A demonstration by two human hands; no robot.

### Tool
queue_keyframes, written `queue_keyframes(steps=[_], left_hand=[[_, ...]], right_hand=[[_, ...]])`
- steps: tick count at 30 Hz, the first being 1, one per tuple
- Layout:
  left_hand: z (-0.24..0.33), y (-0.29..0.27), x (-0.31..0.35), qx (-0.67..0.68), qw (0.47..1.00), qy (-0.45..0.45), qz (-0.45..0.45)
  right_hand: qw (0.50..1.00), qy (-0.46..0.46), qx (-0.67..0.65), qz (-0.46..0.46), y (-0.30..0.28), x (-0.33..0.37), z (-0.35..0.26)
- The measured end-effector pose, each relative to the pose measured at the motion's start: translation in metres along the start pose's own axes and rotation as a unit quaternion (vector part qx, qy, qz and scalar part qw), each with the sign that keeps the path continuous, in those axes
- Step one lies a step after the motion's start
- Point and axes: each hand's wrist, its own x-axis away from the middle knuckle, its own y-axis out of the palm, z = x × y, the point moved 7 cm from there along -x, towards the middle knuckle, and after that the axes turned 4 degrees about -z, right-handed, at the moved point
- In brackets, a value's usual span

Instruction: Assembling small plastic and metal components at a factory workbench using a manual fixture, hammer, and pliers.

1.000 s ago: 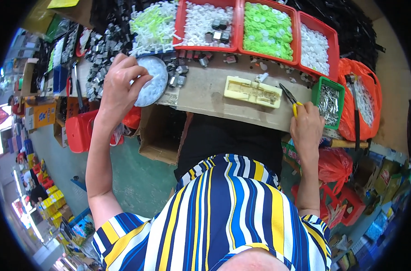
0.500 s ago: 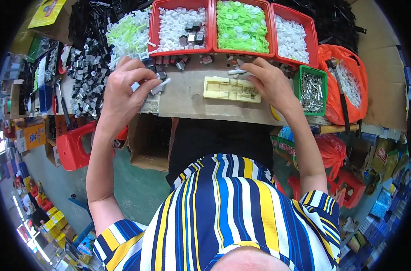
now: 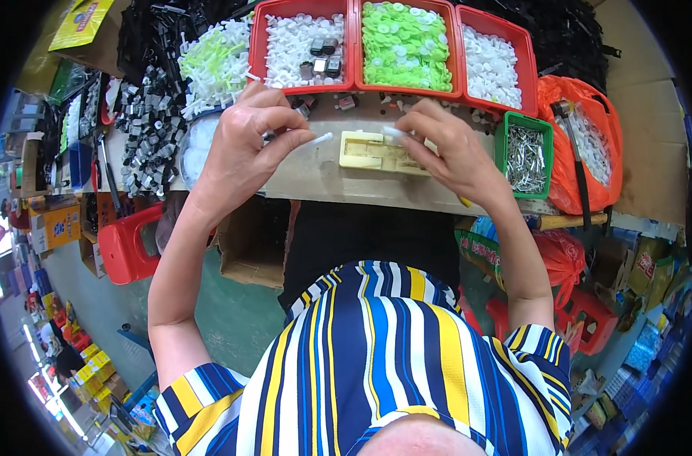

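Pinched between thumb and fingers of my left hand [image 3: 255,137] is a thin white plastic stick-like part [image 3: 321,140], its free end pointing right. The fingers of my right hand [image 3: 456,152] close on a short white plastic piece [image 3: 392,132], partly hidden by the fingertips. That piece is over the upper edge of a cream-coloured block-shaped fixture [image 3: 361,162] with recesses, which lies on the table. My right hand covers the fixture's right end. A gap separates the two white parts.
Along the back stand a red bin [image 3: 349,76] of white parts, another of green parts and a third of white ones. A green basket [image 3: 548,156] of metal pins and an orange bag [image 3: 617,163] lie to the right. Small grey-black parts [image 3: 144,137] are heaped at left.
My left hand has moved right with its white stick, towards the fixture. My right hand has shifted slightly down and left, bringing its white piece over the fixture's edge.
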Motion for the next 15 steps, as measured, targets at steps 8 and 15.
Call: queue_keyframes(steps=[8,15], left_hand=[[0.017,0.012,-0.012,0.019,0.998,0.054,-0.010],[0.024,0.021,-0.015,0.013,0.995,0.088,-0.036]], right_hand=[[0.993,-0.001,-0.090,-0.071,0.010,0.002,-0.014],[0.975,0.066,-0.168,-0.127,0.020,0.003,-0.006]])
